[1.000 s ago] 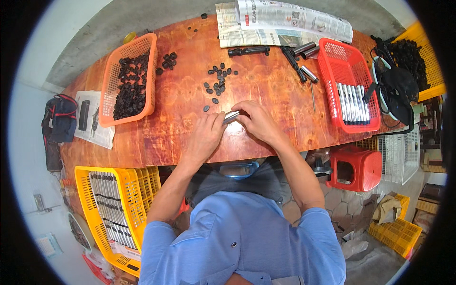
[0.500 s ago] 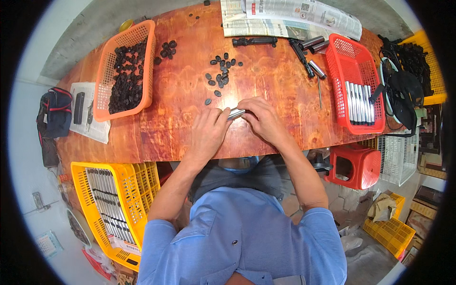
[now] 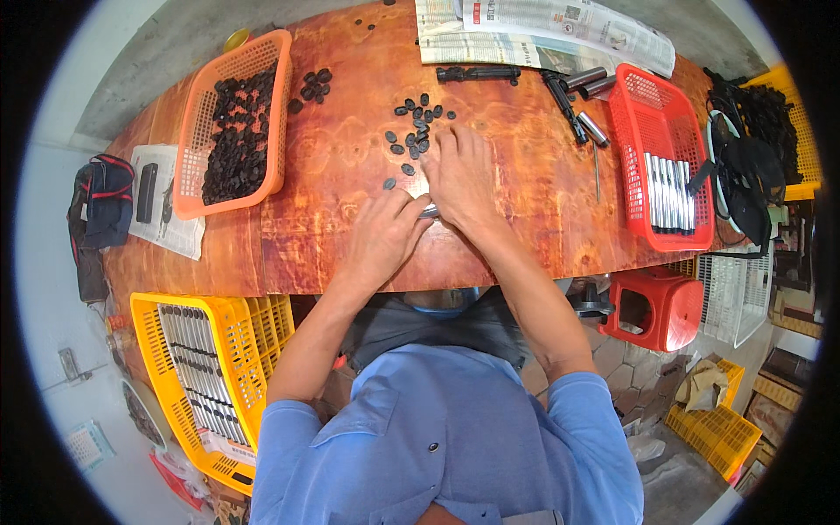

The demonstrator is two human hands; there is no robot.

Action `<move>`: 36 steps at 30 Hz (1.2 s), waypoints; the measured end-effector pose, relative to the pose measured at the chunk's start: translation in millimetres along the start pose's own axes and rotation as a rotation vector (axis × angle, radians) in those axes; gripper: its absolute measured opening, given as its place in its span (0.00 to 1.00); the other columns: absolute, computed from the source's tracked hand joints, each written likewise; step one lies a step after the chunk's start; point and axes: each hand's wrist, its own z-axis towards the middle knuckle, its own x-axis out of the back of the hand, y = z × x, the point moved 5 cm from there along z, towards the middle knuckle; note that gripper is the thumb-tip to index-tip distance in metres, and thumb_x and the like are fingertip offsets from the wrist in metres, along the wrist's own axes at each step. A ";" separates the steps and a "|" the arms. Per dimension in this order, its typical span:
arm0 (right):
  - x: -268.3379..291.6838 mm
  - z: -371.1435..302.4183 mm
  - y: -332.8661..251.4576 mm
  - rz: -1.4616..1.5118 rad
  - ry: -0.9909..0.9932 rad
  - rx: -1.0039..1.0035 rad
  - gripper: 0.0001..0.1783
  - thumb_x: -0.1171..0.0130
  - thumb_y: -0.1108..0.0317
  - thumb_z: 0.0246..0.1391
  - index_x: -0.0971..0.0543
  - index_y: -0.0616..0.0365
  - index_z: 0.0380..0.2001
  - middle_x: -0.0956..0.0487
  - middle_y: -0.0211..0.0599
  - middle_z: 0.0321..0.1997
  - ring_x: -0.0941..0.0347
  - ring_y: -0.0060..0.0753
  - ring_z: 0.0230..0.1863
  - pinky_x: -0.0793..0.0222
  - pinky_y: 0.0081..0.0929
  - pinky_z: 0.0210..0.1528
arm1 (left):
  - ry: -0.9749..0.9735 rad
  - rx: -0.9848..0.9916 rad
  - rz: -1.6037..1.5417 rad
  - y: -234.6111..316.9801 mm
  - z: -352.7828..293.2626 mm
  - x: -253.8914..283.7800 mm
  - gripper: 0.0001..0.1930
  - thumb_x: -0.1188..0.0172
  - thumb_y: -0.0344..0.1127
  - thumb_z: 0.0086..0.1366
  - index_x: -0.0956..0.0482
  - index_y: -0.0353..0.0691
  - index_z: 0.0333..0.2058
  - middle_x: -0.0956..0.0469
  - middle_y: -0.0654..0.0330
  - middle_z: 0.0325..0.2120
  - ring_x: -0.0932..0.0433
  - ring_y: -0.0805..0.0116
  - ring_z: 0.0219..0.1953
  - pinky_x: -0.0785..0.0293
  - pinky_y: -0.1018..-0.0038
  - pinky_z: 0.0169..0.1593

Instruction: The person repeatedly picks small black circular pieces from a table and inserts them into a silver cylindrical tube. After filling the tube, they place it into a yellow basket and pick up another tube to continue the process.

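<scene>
Close to the front edge of the table, my left hand (image 3: 383,234) is closed on a short shiny metal tube (image 3: 428,211), most of which is hidden by the hands. My right hand (image 3: 459,179) is off the tube and lies farther forward, its fingers stretched out and apart beside a loose group of small black oval caps (image 3: 409,139). Its thumb side is nearest the caps, and I see nothing held in it. One cap (image 3: 389,184) lies alone just ahead of my left hand.
An orange basket (image 3: 278,131) of black caps stands at left; a red basket (image 3: 643,140) with several metal tubes at right. Newspapers (image 3: 534,44), black tools (image 3: 477,75) and dark tubes (image 3: 584,79) lie at the back. Below left is a yellow crate (image 3: 229,328) of tubes.
My right hand has let go of the metal tube and moved forward to the loose black caps. The left hand still holds the tube near the same spot.
</scene>
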 end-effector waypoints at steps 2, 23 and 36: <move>-3.3 0.8 5.0 -0.030 0.013 -0.048 0.27 0.42 0.61 0.61 0.31 0.66 0.58 0.34 0.58 0.64 0.41 0.61 0.67 0.50 0.53 0.71 | 0.036 -0.020 0.021 0.7 1.5 -0.3 0.15 0.30 0.35 0.58 0.18 0.39 0.44 0.25 0.56 0.33 0.25 0.55 0.37 0.29 0.62 0.42; 0.2 3.3 -1.3 -0.104 -0.143 -0.063 0.32 0.41 0.60 0.60 0.33 0.62 0.64 0.36 0.56 0.69 0.45 0.62 0.72 0.52 0.59 0.72 | -0.039 0.009 -0.067 -15.8 -3.6 -14.6 0.19 0.26 0.32 0.52 0.17 0.36 0.43 0.21 0.57 0.34 0.24 0.58 0.34 0.28 0.65 0.38; -1.0 1.1 -4.1 -0.137 -0.047 -0.008 0.34 0.38 0.57 0.58 0.31 0.62 0.64 0.33 0.53 0.67 0.42 0.60 0.70 0.51 0.58 0.71 | 0.018 -0.004 -0.051 -12.7 -3.3 -11.9 0.19 0.26 0.32 0.50 0.17 0.36 0.42 0.22 0.57 0.33 0.24 0.59 0.33 0.29 0.66 0.36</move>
